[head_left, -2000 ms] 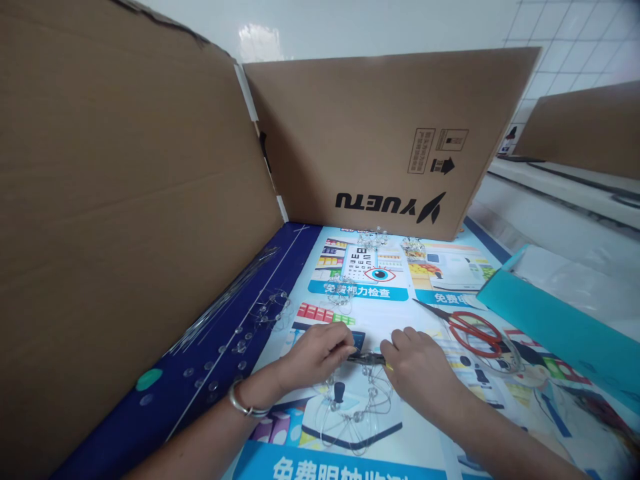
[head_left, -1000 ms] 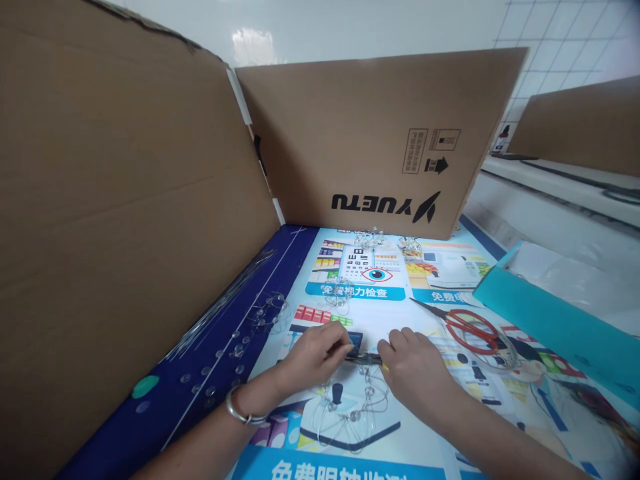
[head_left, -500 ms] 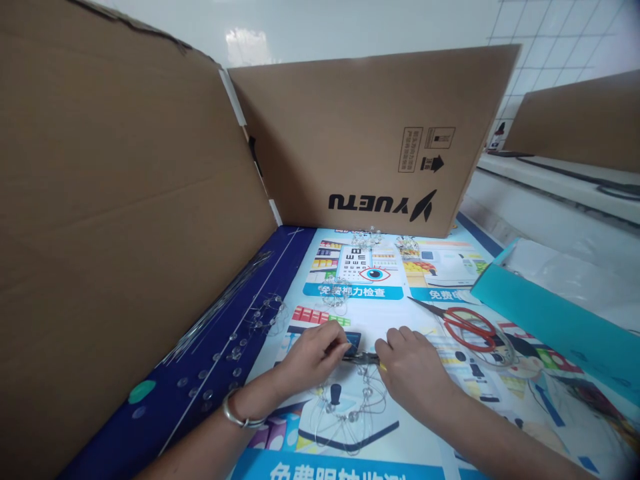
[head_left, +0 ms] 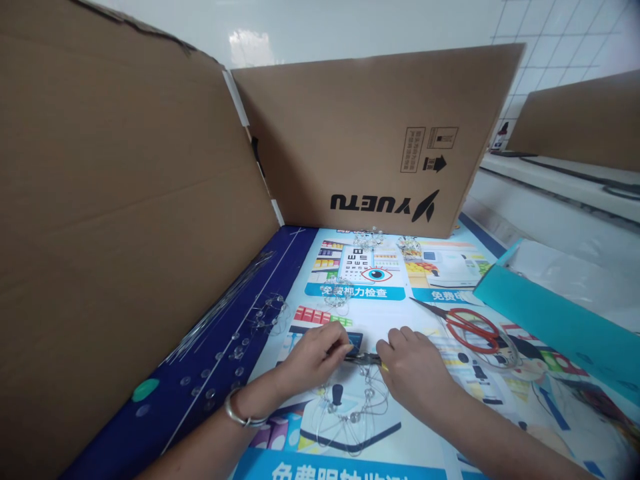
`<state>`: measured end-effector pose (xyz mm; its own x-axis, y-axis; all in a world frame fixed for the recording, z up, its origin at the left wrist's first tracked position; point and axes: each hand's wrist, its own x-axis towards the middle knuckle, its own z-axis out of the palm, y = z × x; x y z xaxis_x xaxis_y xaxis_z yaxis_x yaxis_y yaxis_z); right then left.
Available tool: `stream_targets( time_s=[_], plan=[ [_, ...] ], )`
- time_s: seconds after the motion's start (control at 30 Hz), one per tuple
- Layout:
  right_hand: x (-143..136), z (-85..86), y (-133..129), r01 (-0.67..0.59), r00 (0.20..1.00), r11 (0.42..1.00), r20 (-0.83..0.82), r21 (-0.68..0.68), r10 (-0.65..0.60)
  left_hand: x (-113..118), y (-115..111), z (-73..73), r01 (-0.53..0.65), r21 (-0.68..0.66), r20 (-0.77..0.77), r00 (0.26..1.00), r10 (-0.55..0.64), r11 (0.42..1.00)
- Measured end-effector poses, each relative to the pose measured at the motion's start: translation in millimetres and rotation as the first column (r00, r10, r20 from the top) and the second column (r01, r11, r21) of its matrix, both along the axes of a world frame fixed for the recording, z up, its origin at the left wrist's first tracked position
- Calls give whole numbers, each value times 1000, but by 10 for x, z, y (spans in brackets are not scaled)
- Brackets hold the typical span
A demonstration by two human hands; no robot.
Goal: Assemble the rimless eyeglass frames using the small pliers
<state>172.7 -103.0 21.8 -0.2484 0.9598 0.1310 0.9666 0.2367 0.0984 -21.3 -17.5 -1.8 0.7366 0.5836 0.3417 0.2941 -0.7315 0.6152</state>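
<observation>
Right hand (head_left: 413,365) closed around pliers (head_left: 367,358), probably for firm grip. Left hand (head_left: 319,351) has fingers pinched near pliers' tip, perhaps for steadying; what is inside, cannot tell. Beaded wire loop (head_left: 355,418) lies on surface (head_left: 376,319) between forearms.

From the pliers (head_left: 364,359), one can pass toward 12 o'clock, between the wire ring (head_left: 337,293) at 11 and the scissors (head_left: 449,316) at 2. Farther at 12, the cardboard (head_left: 375,147) stands across.
</observation>
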Motion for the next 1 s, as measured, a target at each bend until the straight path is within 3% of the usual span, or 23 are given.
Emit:
stream_targets(
  time_s=[0.73, 1.0],
  plan=[
    [19, -6, 17, 9, 1000, 1000, 0, -25, -9, 7, 25, 41, 73, 59, -37, 997, -71, 996],
    [25, 14, 24, 22, 1000, 999, 1, -43, -21, 4, 30, 36, 100, 19, -18, 995, -100, 995]
  ],
)
